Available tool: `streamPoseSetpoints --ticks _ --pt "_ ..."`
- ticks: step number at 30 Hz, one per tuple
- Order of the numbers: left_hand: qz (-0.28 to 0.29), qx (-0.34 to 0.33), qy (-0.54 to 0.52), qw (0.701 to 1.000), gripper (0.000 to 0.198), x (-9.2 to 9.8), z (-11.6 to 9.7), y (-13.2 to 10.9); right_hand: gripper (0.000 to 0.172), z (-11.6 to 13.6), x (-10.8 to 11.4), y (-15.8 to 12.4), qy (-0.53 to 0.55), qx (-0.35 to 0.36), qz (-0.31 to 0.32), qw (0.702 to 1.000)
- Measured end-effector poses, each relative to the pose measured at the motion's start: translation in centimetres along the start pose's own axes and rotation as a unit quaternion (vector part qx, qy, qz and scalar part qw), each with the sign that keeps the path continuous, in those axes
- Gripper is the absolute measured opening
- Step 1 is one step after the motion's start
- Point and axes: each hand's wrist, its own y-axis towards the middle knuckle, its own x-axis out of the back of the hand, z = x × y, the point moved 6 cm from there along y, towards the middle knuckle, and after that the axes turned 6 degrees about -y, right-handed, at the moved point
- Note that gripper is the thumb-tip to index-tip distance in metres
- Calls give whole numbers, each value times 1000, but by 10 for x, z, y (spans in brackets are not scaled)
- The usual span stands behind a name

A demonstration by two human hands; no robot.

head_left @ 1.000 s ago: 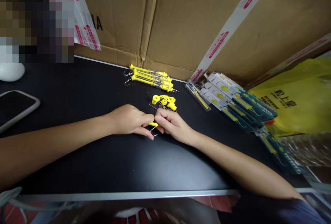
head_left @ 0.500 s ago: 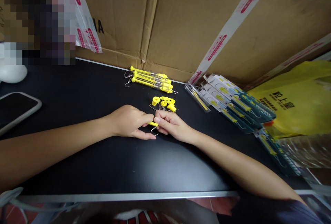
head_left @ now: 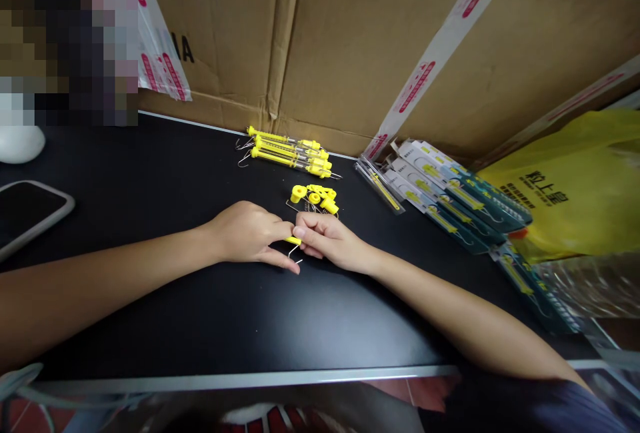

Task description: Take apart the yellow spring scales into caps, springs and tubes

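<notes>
A yellow piece [head_left: 293,240] with a bent metal hook [head_left: 293,252] is held above the worktop [head_left: 210,313]: the left hand [head_left: 249,233] curls its fingers around it, thumb spread away, and the right hand [head_left: 331,241] has its fingers pinched closed on one end; just beyond lie loose yellow parts [head_left: 329,206], then hooked yellow tubes [head_left: 280,148]

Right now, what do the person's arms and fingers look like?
The left fingers and right fingers show no gloves or rings. The left forearm and right forearm are bare, no watch visible. A dark sleeve shows on the right.
</notes>
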Motion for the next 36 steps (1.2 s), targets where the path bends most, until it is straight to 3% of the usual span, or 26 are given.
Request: streamPoseSetpoints --ticks 7,17,26,30,36 --pt "-18 -16 -6 1000 52 2 -2 0 34 -1 0 -1 -5 -2 -4 1000" --pt "39 -6 -145 989 49 5 -2 5 35 3 -3 -3 -19 0 9 1000" --pt "-23 -6 -21 999 47 6 -3 3 33 -2 3 -1 9 8 -16 1000" --pt "-23 24 -7 999 49 4 0 4 35 -5 4 0 17 -6 -4 1000" --pt "-7 11 -12 1000 47 1 -3 4 37 -3 3 2 19 1 -15 1000"
